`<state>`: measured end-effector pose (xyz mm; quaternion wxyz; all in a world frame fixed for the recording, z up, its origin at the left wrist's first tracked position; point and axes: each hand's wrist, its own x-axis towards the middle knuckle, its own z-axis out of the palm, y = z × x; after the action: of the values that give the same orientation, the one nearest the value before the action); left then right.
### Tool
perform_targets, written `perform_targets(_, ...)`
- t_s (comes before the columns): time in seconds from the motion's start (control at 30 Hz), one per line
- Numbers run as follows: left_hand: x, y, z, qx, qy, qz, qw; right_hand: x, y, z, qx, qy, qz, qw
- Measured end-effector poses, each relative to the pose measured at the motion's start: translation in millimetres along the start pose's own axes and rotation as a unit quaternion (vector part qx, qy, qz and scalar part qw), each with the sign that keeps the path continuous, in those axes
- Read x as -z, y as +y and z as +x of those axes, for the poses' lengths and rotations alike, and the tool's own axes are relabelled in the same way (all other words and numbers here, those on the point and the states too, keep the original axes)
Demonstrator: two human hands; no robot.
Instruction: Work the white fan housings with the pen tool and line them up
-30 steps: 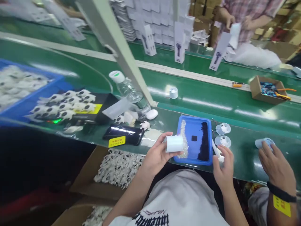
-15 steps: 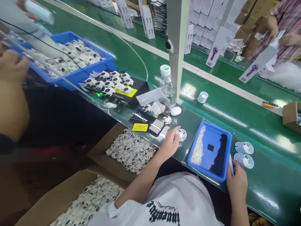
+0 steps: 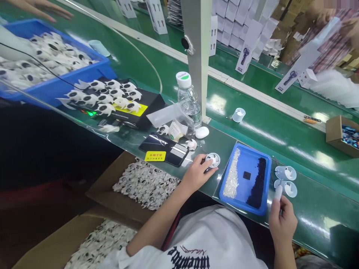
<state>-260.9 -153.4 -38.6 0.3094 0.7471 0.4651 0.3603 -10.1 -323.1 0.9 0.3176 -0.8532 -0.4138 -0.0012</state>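
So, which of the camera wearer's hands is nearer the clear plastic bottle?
Left. The left hand holds a white fan cup in front of the bottle; the right hand, holding a slim white tool, is beyond the blue tray.

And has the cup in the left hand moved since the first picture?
Yes, leftward: then the cup overlapped the left edge of the tray in view; now it is clear of that edge.

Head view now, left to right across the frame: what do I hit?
Blue bin, black slab with yellow label, left hand holding white fan cup, blue tray, right hand holding white-handled tool, small cardboard box.
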Motion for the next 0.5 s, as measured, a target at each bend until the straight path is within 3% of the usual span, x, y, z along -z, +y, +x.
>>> perform_targets(0.1,-0.1,0,3,0.025,-0.008,-0.032,0.999,-16,-21,8,0.020,-0.055,0.140,0.988)
perform_targets(0.23,-1.2,3,13,0.054,-0.036,-0.032,0.997,-44,-71,20,0.034,-0.094,0.291,0.951)
perform_targets(0.37,0.6,18,20,-0.054,-0.055,-0.069,0.995,-58,-122,38,0.012,-0.251,0.316,0.915)
perform_targets(0.5,12.3,41,17,-0.162,-0.090,-0.061,0.981,-45,-146,57,0.053,-0.383,0.250,0.888)
